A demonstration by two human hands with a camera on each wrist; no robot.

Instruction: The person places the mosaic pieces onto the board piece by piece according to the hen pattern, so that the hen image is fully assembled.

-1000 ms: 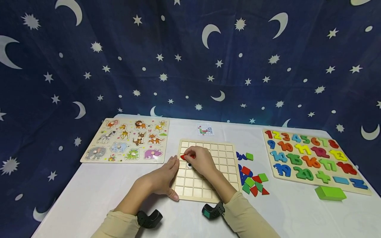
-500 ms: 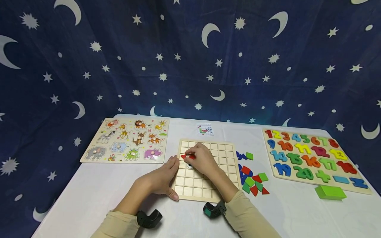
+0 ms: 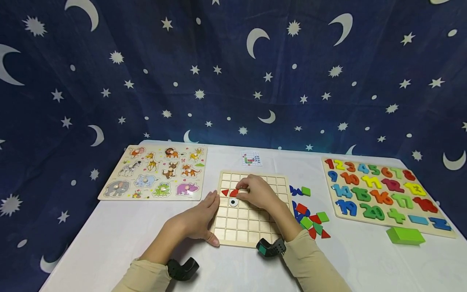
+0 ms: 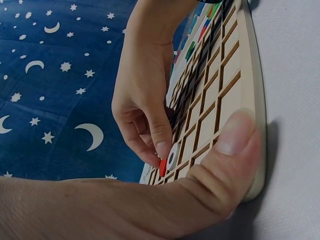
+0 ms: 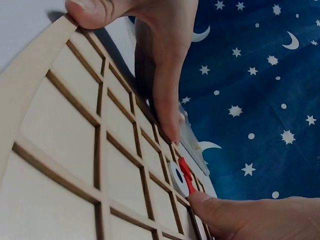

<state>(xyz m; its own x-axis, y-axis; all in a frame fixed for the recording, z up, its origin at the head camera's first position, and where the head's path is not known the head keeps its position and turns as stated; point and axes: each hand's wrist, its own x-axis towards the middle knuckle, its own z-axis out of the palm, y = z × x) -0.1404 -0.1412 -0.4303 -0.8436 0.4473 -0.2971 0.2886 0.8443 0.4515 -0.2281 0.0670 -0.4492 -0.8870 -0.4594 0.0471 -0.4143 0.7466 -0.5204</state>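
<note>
A square wooden grid board [image 3: 230,242] lies on the table before me. My left hand [image 3: 197,219] rests along its left edge, fingers extended and thumb at the near corner. Near the board's upper left, my right hand [image 3: 258,194] pinches a red piece with a curved edge [image 3: 233,193] between thumb and forefinger, low over a cell. A small red triangle [image 3: 224,192] lies in the cell to its left. Just below sits a white disc with a black dot [image 3: 233,202], like an eye. In the left wrist view the red piece [image 4: 163,167] shows at the fingertips.
Loose green, red and blue pieces [image 3: 305,222] lie right of the board. A printed pattern card [image 3: 251,159] is behind it. An animal peg puzzle [image 3: 153,174] stands left, a number puzzle [image 3: 383,194] right, with a green block [image 3: 405,236] near it.
My right hand has shifted slightly right, uncovering the red triangle and the white disc. The left hand has stayed at the board's edge.
</note>
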